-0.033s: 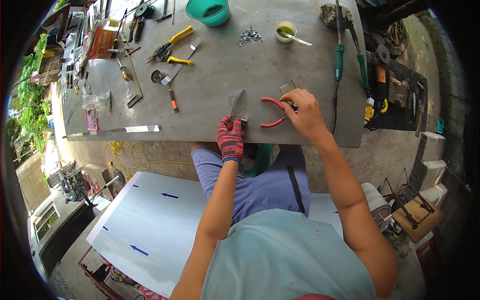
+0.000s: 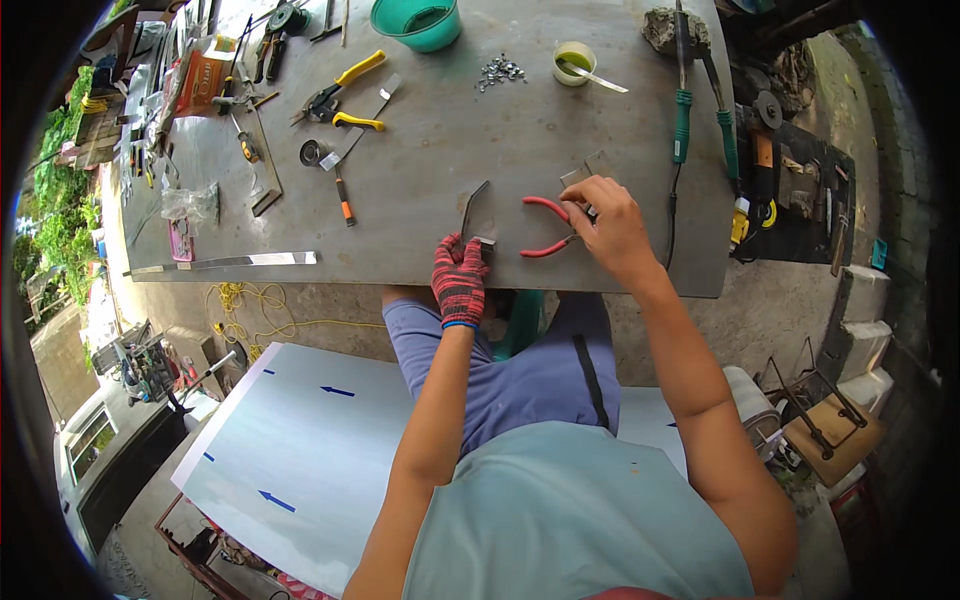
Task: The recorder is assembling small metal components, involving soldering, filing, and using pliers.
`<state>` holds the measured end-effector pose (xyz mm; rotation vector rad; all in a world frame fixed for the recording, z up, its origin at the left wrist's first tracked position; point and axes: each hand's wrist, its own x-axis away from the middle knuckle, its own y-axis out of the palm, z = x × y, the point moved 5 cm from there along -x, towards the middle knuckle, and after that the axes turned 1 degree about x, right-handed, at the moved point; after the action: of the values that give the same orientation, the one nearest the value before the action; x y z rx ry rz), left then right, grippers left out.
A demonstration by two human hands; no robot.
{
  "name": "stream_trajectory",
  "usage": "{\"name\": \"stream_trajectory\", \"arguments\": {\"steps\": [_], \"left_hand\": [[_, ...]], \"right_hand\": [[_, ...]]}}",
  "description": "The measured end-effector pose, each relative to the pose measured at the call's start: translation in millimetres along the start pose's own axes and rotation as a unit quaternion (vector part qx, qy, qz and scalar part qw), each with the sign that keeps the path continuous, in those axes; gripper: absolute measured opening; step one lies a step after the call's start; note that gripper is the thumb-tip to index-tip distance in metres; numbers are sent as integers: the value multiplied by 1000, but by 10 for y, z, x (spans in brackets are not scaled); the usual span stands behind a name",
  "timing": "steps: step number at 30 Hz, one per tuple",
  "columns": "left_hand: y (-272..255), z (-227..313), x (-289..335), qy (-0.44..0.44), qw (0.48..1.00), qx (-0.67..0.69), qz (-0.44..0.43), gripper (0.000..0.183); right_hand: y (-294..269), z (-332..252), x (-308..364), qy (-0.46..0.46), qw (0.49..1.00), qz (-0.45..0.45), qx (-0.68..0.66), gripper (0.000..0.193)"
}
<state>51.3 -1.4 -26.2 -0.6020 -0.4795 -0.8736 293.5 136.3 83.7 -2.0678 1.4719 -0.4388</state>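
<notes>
My left hand [image 2: 461,285], in a red and black knit glove, is closed on a bent metal piece [image 2: 478,212] at the table's near edge. The piece has a dark upright side and a thin, shiny end by my fingertips. To its right lie red-handled pliers [image 2: 546,248], their handles spread apart and their jaws hidden under my right hand. My bare right hand [image 2: 608,222] is closed in a pinch above them, near the upper handle. What its fingertips hold is hidden. Just beyond that hand lies a flat grey metal piece [image 2: 597,164].
Across the metal table [image 2: 420,180] are yellow-handled snips [image 2: 340,95], a small orange-handled tool [image 2: 345,205], a pile of small metal bits [image 2: 500,72], a cup of green paste [image 2: 572,62] and a teal bowl [image 2: 415,30]. A green-handled soldering iron [image 2: 682,125] with its cord lies at right.
</notes>
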Motion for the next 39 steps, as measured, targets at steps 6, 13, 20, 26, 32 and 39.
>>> {"name": "stream_trajectory", "arguments": {"steps": [6,13,20,26,32,39], "left_hand": [[-661,-139,-55,155,982,-68,83,30],[-929,204,-604,317,934,-109,125,21],[-843,428,-864,444,826,-301,172,20],[-868,452,-829,440,822,-318,170,19],[-857,471,-854,441,825,-310,170,19],[-863,454,-846,445,822,-310,174,19]], "right_hand": [[409,138,-376,9,999,-30,0,9],[914,285,-1261,-20,999,-3,32,13],[1173,442,-2056,19,983,-18,179,20],[1262,378,-2193,34,964,-52,260,20],[1276,380,-2283,62,960,-75,261,21],[1329,342,-2294,64,954,-102,276,21]]}}
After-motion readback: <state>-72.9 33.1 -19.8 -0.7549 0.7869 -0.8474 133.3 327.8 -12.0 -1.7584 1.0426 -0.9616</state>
